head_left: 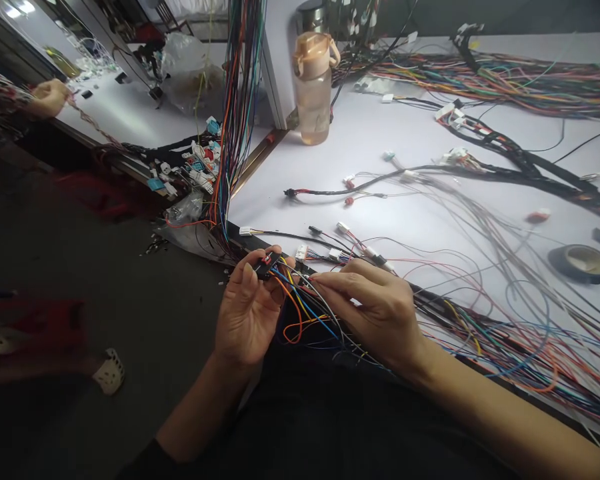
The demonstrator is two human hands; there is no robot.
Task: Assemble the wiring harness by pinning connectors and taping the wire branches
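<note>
The left grip (245, 317) pinches a black plug (267, 267), marked with red, between thumb and fingers. The right grip (380, 303) is just beside it, its thumb and forefinger pinching a thin wire (307, 278); the wire's tip is too small to make out. Blue, yellow and orange wires (299, 312) run from the plug down between the two grips, the orange one curling into a loop. Just beyond the right grip, small white plugs (343, 228) lie on the surface (265, 173). A roll of tape (560, 262) lies well to its right. Past the left grip hangs a tall wire bundle (241, 100), and beyond both grips stands a bottle (313, 100).
</note>
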